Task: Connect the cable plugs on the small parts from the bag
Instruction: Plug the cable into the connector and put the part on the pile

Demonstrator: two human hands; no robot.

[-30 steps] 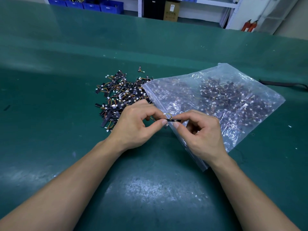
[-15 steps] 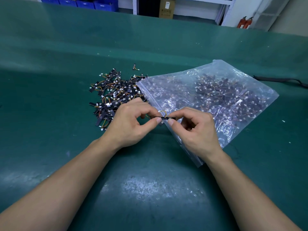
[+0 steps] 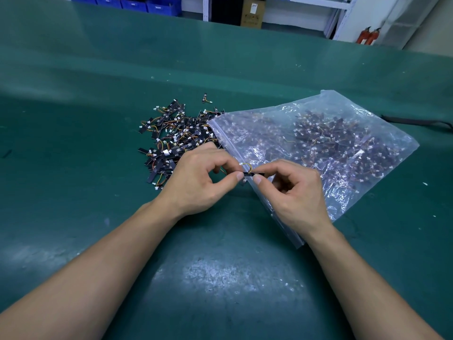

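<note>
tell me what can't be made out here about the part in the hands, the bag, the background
- Head view: whether the plug on the small black strip part is seated; too small, covered by left hand and right hand.
- Head view: count of parts in the clear plastic zip bag; glare and crinkles blur them.
- Head view: print on the brown cardboard box; too small.
- Head view: black cable, far end; cut by right edge.

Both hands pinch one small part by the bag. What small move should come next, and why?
Likely press the plug home: left hand and right hand pinch the small part between them, its wire loop arching above; the plug's seating is too small to tell.
</note>
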